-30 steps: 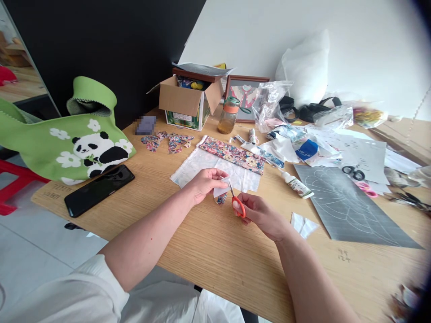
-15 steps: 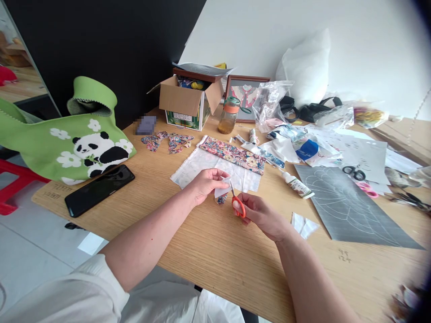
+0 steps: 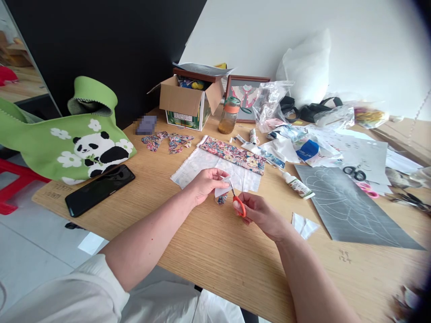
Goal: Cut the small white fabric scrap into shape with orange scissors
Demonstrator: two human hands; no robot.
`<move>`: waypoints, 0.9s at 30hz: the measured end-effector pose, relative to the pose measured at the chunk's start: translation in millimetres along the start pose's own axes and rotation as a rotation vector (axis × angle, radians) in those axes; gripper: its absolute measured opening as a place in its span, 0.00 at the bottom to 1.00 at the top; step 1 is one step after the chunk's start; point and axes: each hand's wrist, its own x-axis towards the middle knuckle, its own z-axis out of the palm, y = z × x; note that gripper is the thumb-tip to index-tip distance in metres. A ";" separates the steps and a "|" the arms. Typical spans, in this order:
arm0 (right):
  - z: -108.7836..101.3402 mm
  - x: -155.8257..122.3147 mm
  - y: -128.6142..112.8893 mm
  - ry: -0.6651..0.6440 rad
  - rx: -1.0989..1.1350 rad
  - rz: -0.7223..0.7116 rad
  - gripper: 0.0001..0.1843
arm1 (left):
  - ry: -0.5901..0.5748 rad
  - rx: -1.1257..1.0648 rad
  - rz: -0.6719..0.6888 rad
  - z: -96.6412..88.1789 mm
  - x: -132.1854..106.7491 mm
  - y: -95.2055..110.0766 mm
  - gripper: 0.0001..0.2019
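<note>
My left hand (image 3: 211, 183) pinches a small whitish piece of fabric (image 3: 222, 190), whose material I cannot fully make out. Orange-handled scissors (image 3: 241, 207) are in my right hand (image 3: 257, 210), the thumb in one loop. Their blades meet the right side of the held piece. Just below it lies a small floral scrap (image 3: 221, 199) on the table. Behind my hands a folded floral cloth (image 3: 232, 154) rests on a larger white cloth (image 3: 188, 168). Several cut floral pieces (image 3: 178, 142) lie farther back on the left.
A phone (image 3: 100, 190) and a green panda bag (image 3: 50, 139) lie on the left. At the back stand a cardboard box (image 3: 182, 98) and a jar (image 3: 228, 119). To the right are a glue bottle (image 3: 298, 185), a grey sheet (image 3: 350, 211), a white scrap (image 3: 304, 225) and black-handled scissors (image 3: 354, 173).
The scissors' orange handles have drawn closer together as my right fingers closed. My left hand and the piece it holds stay in nearly the same place.
</note>
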 end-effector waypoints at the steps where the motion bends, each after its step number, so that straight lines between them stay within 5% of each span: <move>1: -0.3 0.1 0.5 0.002 -0.003 -0.003 0.26 | 0.001 0.001 -0.001 0.1 -0.1 0.1 0.16; 27: 1.2 -2.1 -6.3 -0.019 0.039 0.026 0.28 | 0.003 0.070 -0.004 -1.6 0.8 1.3 0.15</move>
